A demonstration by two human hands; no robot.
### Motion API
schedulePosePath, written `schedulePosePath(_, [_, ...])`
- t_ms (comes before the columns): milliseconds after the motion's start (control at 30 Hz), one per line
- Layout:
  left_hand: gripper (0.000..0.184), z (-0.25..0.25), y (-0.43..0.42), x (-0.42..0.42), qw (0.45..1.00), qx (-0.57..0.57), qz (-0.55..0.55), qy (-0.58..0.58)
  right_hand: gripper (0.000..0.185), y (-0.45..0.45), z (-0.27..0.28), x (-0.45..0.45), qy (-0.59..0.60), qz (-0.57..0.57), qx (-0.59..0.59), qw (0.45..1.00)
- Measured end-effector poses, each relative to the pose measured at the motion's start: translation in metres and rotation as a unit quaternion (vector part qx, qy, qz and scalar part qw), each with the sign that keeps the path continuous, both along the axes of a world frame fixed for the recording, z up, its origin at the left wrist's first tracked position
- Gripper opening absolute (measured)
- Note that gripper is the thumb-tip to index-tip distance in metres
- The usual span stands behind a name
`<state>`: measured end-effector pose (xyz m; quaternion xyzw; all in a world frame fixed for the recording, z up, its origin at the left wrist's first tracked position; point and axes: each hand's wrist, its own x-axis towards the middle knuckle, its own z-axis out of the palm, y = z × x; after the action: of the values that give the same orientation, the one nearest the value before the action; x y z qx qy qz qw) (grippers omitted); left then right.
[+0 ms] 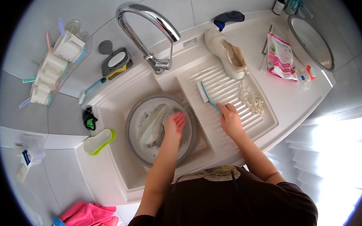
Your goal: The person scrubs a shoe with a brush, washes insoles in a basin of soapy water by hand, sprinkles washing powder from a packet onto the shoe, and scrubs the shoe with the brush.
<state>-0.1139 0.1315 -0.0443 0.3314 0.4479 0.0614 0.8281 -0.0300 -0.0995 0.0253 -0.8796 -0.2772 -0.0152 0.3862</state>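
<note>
My left hand (175,125) is over the round grey-rimmed basin (128,132), fingers stretched out and holding nothing. Just beside it, a pale shoe (153,124) lies partly under sudsy water. With my right hand (230,118) I grip the blue handle of a scrub brush (206,94), its white bristles pointing left over the ribbed washboard (227,91) of the sink. A second off-white shoe (224,55) rests at the top of that washboard. Near its right side lies a tangle of white shoelaces (252,98).
A chrome faucet (149,20) arches behind the basin. On the right counter are a pink-and-white pouch (281,58), a small bottle with an orange cap (307,74) and a leaning grey-rimmed basin (311,40). A green-and-white scoop-shaped item (99,142) sits at left.
</note>
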Motion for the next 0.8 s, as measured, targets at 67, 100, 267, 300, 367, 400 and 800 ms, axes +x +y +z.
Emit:
schedulePosePath(67, [0.035, -0.070, 0.021, -0.034, 0.984, 0.024, 0.078, 0.161, 0.044, 0.002, -0.003, -0.001, -0.008, 0.001, -0.014, 1.000])
schedulePosePath(100, [0.030, -0.105, 0.028, -0.049, 0.977, 0.063, 0.104, 0.176, 0.043, 0.001, -0.004, 0.000, -0.017, -0.002, -0.031, 0.999])
schedulePosePath(267, [0.020, -0.104, 0.030, -0.062, 0.961, -0.010, 0.193, 0.198, 0.041, 0.001, -0.008, 0.000, -0.027, -0.003, -0.030, 0.999])
schedulePosePath(300, [0.022, -0.101, 0.033, -0.058, 0.981, -0.106, 0.126, 0.103, 0.041, 0.000, -0.007, 0.001, -0.030, -0.001, -0.034, 0.999])
schedulePosePath(367, [0.027, -0.079, 0.029, -0.036, 0.976, -0.208, 0.061, -0.020, 0.041, 0.001, -0.005, 0.002, -0.037, -0.004, -0.033, 0.999])
schedulePosePath(400, [0.030, -0.048, 0.016, -0.011, 0.973, -0.218, 0.066, -0.044, 0.041, 0.001, -0.005, -0.001, -0.040, -0.003, -0.034, 0.999])
schedulePosePath(800, [0.039, 0.046, -0.011, 0.028, 0.988, 0.015, 0.018, -0.156, 0.033, -0.012, 0.002, 0.000, 0.003, 0.039, -0.194, 0.980])
